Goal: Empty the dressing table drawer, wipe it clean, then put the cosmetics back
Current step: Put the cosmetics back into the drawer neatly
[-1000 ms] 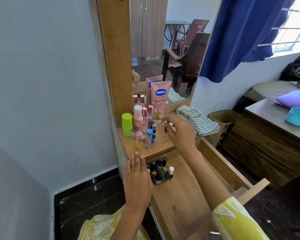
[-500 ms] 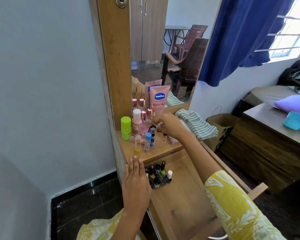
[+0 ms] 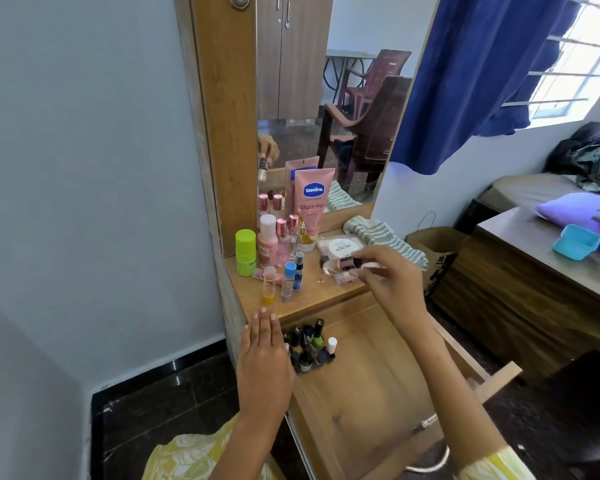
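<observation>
1. While left hand [image 3: 262, 355] lies flat, fingers straight, nail polish bottles [image 3: 309, 348] stand just right of it in the drawer [image 3: 371, 382].
2. Right hand [image 3: 392, 282] pinches a small white-capped item [image 3: 373, 266]; a careless drop beside those bottles could topple them.

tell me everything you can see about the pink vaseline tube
The pink Vaseline tube stands upright at the back of the dressing table top, cap end down, leaning against the mirror, which shows its reflection behind it. It looks like soft plastic, with a flat crimped top edge, a blue Vaseline logo and "Gluta-Hya" printed below. Small pink-capped bottles stand in front and hide its lower left. Neither hand touches it.
</observation>
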`<state>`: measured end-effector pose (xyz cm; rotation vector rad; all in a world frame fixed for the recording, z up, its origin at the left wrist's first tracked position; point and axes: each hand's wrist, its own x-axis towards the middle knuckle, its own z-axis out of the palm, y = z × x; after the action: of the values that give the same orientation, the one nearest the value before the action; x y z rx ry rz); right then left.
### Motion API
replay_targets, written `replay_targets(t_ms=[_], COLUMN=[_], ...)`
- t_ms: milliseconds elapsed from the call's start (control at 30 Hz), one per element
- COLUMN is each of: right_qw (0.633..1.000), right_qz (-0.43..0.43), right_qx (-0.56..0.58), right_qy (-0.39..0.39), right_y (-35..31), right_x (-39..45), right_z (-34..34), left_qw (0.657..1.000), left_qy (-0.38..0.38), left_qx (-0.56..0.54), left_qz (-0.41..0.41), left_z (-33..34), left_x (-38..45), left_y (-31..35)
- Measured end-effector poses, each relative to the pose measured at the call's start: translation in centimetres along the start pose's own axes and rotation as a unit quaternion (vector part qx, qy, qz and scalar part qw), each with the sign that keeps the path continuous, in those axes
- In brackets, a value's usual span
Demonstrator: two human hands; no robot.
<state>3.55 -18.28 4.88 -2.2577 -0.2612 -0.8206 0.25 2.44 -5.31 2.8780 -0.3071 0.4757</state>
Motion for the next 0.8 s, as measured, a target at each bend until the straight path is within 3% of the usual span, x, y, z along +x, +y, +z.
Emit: replay_targets(t_ms=[200,467,800], right_qw=[0.997,0.942,0.941], right_qz=[0.058,0.209,0.239], right_qx=[0.019,-0.144,-0.078], right_qy=[-0.044,-0.22,-0.225], right_y=[0.7,5.2,5.3], right_x=[-5.5,-7.3,-5.6], right_z=[-1.2,3.7,7.8], left_qw=[1.0,1.0,1.0], left_qy=[-0.009,-0.002,-0.015], left_qx=[-0.017,-0.012,-0.002], left_qz=[-0.012,-0.005,-0.012], left_z=[-0.4,-0.8,-0.5], left_x=[0.0,-0.2,-0.1], left_y=[0.3,0.3,0.2])
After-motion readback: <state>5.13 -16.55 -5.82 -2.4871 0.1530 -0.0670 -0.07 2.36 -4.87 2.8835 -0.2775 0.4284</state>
